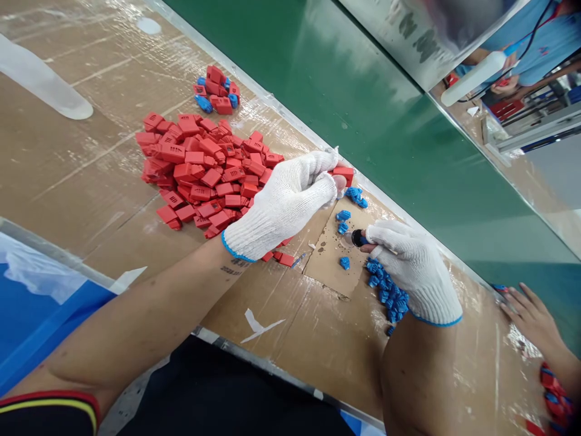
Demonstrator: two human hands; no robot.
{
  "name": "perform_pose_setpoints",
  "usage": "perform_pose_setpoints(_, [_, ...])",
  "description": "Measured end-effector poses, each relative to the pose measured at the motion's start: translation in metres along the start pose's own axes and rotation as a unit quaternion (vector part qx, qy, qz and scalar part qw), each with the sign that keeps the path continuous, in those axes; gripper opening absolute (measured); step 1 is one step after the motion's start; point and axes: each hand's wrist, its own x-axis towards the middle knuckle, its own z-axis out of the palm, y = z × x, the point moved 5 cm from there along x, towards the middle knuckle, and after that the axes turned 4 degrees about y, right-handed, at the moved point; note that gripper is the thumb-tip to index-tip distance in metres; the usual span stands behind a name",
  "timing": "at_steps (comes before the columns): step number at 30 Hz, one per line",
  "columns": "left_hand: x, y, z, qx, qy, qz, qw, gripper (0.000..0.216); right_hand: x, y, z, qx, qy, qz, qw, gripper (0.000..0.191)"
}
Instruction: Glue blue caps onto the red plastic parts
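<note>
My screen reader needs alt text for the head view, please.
A gloved left hand pinches a red piece; the gloved right hand holds a small black tool. A red pile and blue clips lie on the cardboard-covered table.

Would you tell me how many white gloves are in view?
2: one on the left hand, gripping a red piece; one on the right hand, pinching a small dark part.

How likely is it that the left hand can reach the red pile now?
Probably yes. The left hand hovers right beside the red pile, with nothing between them. Its fingers pinch a red piece, though, so they are not free.
</note>
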Motion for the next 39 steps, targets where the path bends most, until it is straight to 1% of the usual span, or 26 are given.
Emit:
perform_pose_setpoints(2, [0.0001, -0.0005, -0.0002, -0.006, -0.002, 0.003, 1.0, 0.007, -0.0009, -0.0013, -0.003, 0.004, 0.01, 0.001, 1.0, 0.026])
perform_pose_setpoints(7, [0.0002, 0.0007, 0.0007, 0.014, -0.013, 0.017, 1.0, 0.006, -0.0038, -0.0023, -0.0064, -0.025, 0.027, -0.012, 0.999, 0.02])
perform_pose_setpoints(11, [0.0014, -0.0002, 0.0007, 0.028, -0.018, 0.012, 0.999, 0.006, -0.005, 0.0011, -0.0017, -0.031, 0.019, -0.01, 0.999, 0.022])
perform_pose_setpoints(16, [0.0023, 0.0004, 0.0015, 0.066, -0.046, 0.056, 0.995, 0.001, -0.0029, 0.0008, -0.0003, -0.017, 0.023, -0.016, 0.999, 0.022])
perform_pose_setpoints(20, [0.0016, 0.0023, 0.0018, 0.087, -0.049, 0.073, 0.992, 0.003, -0.0015, -0.0013, -0.0016, -0.017, 0.028, -0.041, 0.999, 0.021])
perform_pose_setpoints(26, [0.0004, 0.0033, 0.0031, 0.108, -0.052, 0.07, 0.99, 0.006, -0.0027, 0.0012, 0.0011, -0.017, 0.025, -0.021, 0.999, 0.026])
perform_pose_setpoints(31, [0.0011, 0.0004, 0.0013, 0.098, -0.043, 0.071, 0.992, 0.005, -0.0015, 0.001, 0.0007, -0.015, 0.023, -0.021, 0.999, 0.03])
perform_pose_setpoints(36, [0.0023, -0.003, 0.0018, 0.111, -0.068, 0.066, 0.989, 0.006, -0.0014, 0.0026, 0.0028, -0.023, 0.004, -0.015, 1.0, 0.03])
perform_pose_setpoints(39, [0.0029, -0.0037, 0.0019, 0.108, -0.077, 0.056, 0.99, 0.006, -0.003, 0.0024, -0.0012, -0.009, 0.03, -0.014, 0.999, 0.031])
